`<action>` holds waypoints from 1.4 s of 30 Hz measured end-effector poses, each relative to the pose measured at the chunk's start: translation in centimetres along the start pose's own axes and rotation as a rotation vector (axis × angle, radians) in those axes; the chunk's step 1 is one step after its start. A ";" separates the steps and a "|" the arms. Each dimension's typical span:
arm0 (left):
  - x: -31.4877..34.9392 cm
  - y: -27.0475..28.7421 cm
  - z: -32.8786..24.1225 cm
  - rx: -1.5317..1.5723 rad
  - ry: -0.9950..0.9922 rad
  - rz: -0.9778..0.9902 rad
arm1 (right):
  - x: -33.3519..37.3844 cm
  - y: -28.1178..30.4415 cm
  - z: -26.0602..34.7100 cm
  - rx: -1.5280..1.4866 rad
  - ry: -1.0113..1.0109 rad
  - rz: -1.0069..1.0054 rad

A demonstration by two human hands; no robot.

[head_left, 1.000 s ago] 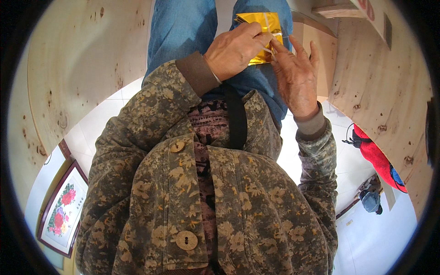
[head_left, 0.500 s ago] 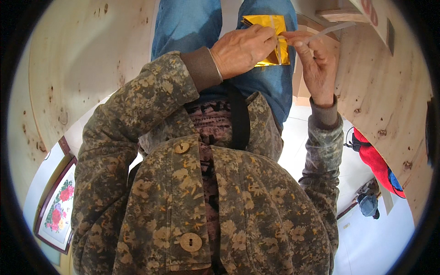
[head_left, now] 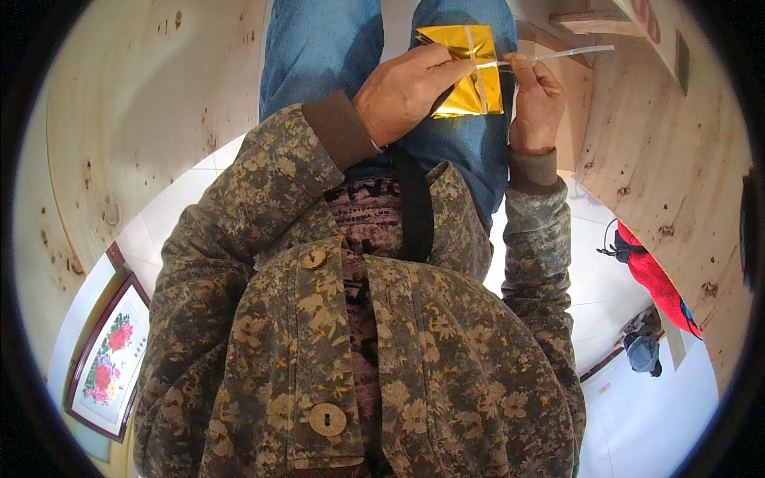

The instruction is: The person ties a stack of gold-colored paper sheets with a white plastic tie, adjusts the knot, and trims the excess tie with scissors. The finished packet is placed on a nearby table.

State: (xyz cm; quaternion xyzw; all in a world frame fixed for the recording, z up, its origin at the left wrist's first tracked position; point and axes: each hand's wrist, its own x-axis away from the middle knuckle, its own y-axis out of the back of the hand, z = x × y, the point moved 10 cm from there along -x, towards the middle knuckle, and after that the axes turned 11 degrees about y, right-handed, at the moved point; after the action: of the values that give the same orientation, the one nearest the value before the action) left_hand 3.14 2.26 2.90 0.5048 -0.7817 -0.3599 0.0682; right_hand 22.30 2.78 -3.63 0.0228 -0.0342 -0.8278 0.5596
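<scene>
A square bundle of shiny gold foil sheets [head_left: 458,38] rests on the thigh of my jeans, its layered edges showing at the upper left corner. A narrow whitish strip [head_left: 586,51] runs down across the bundle, and its loose end sticks out to the right. My left hand [head_left: 405,92] is closed over the bundle's left side, thumb and forefinger reaching to where the strip crosses; its other fingertips are hidden. Just right of the bundle, my right hand [head_left: 538,103] pinches the strip, which is stretched nearly level between the two hands.
Pale wooden boards [head_left: 151,88] flank me on the left, with another wooden panel [head_left: 637,151] on the right. A cardboard box [head_left: 570,111] stands beyond my right hand. A red bundle [head_left: 657,287] and a framed flower picture [head_left: 107,358] appear farther off.
My right hand has turned and drawn in its fingers around the strip, pulling it straighter. My left hand has shifted slightly left, uncovering more of the gold foil.
</scene>
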 end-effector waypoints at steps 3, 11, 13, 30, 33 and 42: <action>0.4 0.1 2.7 0.337 0.200 -0.034 | 0.7 0.5 -0.2 0.067 0.009 -0.050; 4.6 -4.5 9.1 1.313 1.008 -0.125 | 0.9 1.2 1.1 0.103 0.134 -0.109; 4.6 -4.5 9.0 1.286 1.016 -0.103 | 0.9 1.3 1.7 0.064 0.139 -0.118; 4.2 -5.0 10.5 0.886 1.158 0.238 | 1.2 -1.7 1.4 0.258 -0.179 0.122; 4.8 -5.1 11.2 0.897 1.197 0.301 | 1.9 -2.4 1.0 0.242 -0.204 0.151; 4.8 -6.6 11.2 0.983 1.159 0.310 | 2.3 -1.8 -1.4 0.108 -0.376 0.128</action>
State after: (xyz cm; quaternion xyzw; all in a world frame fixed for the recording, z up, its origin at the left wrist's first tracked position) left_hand 0.46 2.21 -10.67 0.4697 -0.7529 0.3634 0.2838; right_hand 19.88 1.25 -5.23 -0.1044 -0.1835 -0.7772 0.5928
